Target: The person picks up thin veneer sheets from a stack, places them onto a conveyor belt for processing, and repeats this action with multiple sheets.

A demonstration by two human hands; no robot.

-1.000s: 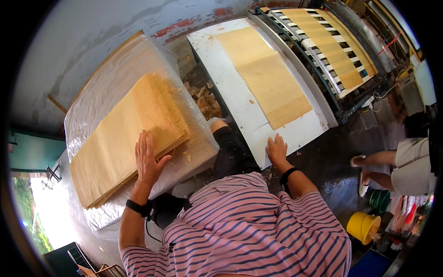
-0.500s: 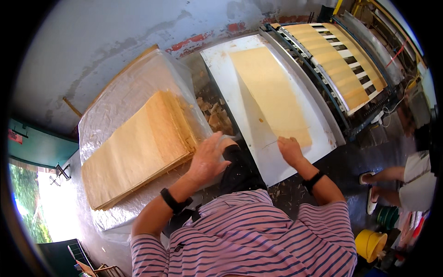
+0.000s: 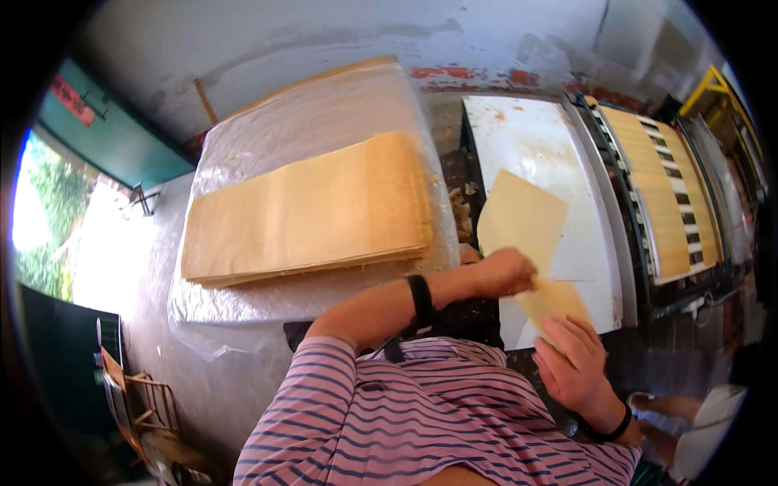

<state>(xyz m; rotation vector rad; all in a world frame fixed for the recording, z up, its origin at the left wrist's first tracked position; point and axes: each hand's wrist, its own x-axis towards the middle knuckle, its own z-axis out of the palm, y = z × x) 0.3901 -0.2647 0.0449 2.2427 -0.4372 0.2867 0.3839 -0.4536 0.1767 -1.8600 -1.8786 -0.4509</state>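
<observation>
A thin, pale yellow wood veneer sheet [image 3: 523, 212] is bent and lifted over the white-topped table [image 3: 587, 231]. My left hand [image 3: 509, 273] reaches across to the right, its fingers closed at the sheet's edge near its narrow middle. Lower down, my right hand [image 3: 571, 364] grips the near end of the same sheet between thumb and fingers. The fingertips of the left hand are partly hidden. To the left, a thick stack of veneer sheets [image 3: 312, 211] lies on a pile wrapped in clear plastic [image 3: 235, 304].
Right of the table stands a roller-type machine frame [image 3: 640, 194] carrying veneer strips with a slatted gap. Scraps [image 3: 462, 215] lie between pile and table. Another person's legs [image 3: 664, 413] show at the lower right. A wooden chair-like frame [image 3: 154, 405] stands at lower left.
The veneer sheet, flat on the table before, is now raised and bent. My left hand has crossed from beside the stack to grasp it; my right hand has come nearer. The view has turned.
</observation>
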